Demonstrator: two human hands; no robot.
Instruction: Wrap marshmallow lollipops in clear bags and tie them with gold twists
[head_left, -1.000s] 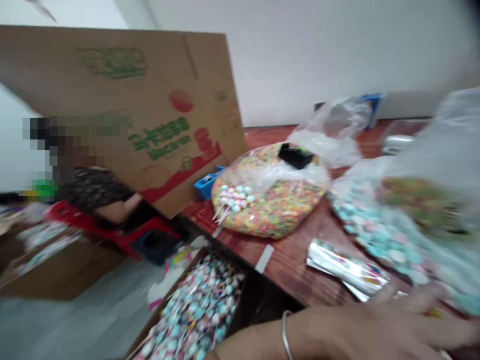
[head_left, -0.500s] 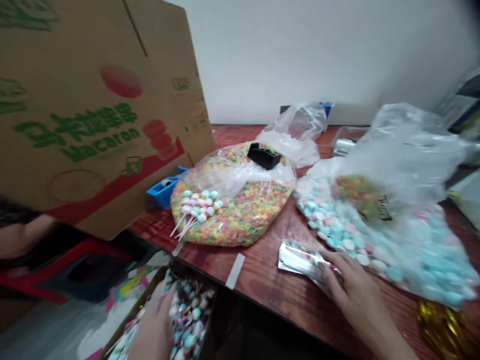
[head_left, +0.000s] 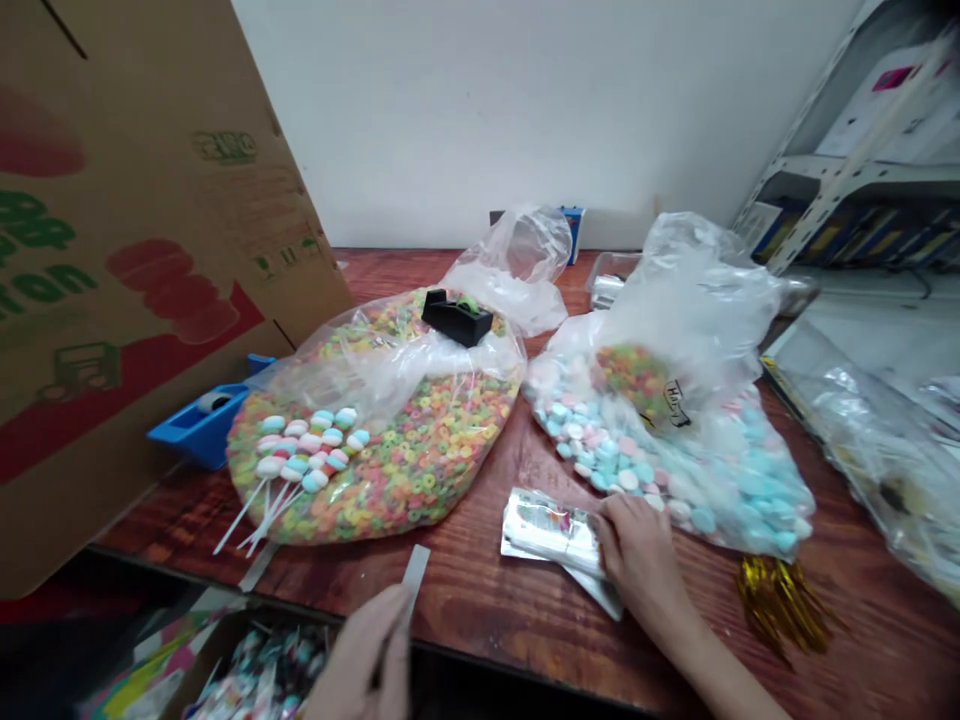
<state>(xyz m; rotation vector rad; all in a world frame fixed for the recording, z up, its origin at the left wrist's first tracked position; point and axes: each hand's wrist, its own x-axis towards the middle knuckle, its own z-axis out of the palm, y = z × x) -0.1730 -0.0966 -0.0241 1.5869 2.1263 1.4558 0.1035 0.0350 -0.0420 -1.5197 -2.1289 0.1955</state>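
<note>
We find the left hand (head_left: 360, 655) pinched narrow on a thin silver strip (head_left: 415, 578) at the near edge of the tabletop (head_left: 480, 640); the right hand (head_left: 637, 550) closes on the end of a stack of foil packets (head_left: 551, 530), lying just beside a bag of blue candies (head_left: 622, 450). Below the edge, a carton (head_left: 262, 675) holds a heap of lollipops, partly hidden; on the tabletop, a bag of ring cereal (head_left: 420, 460) stays well filled, with a small cluster of candy lollipops (head_left: 307, 445) on top; the blue candies also remain plentiful. A black tape dispenser (head_left: 456, 318) sits on the cereal bag, and a blue dispenser (head_left: 199, 430) stands by a large cardboard box (head_left: 135, 300); gold tinsel (head_left: 780, 600) lies near the right hand; we see a white wall (head_left: 480, 100) behind, and a shelf (head_left: 847, 190) at right.
</note>
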